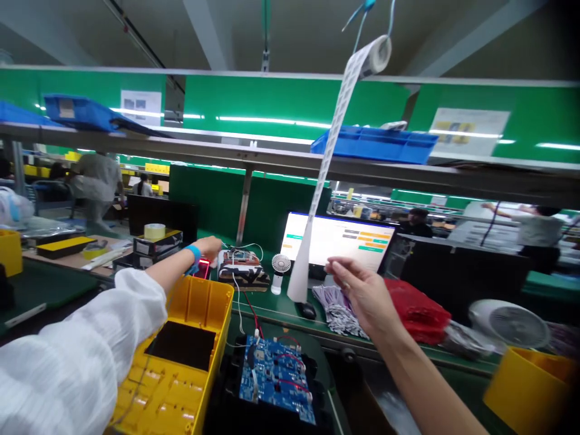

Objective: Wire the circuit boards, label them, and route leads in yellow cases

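Observation:
My left hand [209, 246], below a blue wristband, reaches past the yellow plastic housing [222, 302] with its fingers closed. What they hold, if anything, is hidden. Just under it is a small device with a lit red display [203, 269]; beside it, white wires run over a camouflage-patterned box [242, 275]. My right hand [365, 293] is raised in front of the monitor [357, 235], thumb and fingers drawn together in a pinch; anything between them is too small to make out. Between my arms lies a blue circuit board [276, 374] with red and white leads, on a black part.
A label strip [333, 133] hangs from a roll [378, 55] down to the bench. Around it are a small white fan [281, 266], a black mouse [307, 310], a bundle of lilac wires [338, 308] and a red bag [419, 311]. Blue bins [380, 144] sit on the shelf.

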{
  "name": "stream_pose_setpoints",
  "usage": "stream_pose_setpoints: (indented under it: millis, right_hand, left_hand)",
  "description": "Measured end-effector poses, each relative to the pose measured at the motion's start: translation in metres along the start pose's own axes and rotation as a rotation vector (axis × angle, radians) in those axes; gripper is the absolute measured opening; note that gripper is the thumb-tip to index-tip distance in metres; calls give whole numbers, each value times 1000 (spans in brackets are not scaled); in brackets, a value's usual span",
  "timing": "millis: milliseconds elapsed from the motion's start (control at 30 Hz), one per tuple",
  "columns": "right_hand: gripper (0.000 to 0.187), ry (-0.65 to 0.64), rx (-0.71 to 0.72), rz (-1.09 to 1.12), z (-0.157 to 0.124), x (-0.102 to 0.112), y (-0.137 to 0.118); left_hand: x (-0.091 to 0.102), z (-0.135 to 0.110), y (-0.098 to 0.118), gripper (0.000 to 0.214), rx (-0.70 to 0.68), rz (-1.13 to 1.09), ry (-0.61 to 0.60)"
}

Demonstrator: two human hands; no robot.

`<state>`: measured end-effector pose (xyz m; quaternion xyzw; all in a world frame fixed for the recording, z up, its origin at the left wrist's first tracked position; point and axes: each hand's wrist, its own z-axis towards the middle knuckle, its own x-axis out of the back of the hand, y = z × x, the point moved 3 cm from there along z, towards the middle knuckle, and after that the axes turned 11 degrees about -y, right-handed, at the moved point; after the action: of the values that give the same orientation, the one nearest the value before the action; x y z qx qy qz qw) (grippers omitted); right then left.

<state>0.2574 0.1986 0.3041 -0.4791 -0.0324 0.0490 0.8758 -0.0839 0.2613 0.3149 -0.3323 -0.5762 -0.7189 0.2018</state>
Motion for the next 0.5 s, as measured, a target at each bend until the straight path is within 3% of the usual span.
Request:
stream_pose_setpoints:
  millis: [133,267,400,500]
  right_hand:
    - [37,-9,-121,-207,7,32,85]
    - [26,-80,-227,-586,10,56,174]
    - [16,-80,-282,-757,10,68,237]
    - [20,-30,-308,-915,16,66,270]
  left_hand:
    - [-6,-10,-63,24,170,229,309]
    - [-11,-3,-91,34,182,289,435]
    - [-28,3,-82,53,46,186,378]
    - [-59,-25,-55,46,-85,29,231]
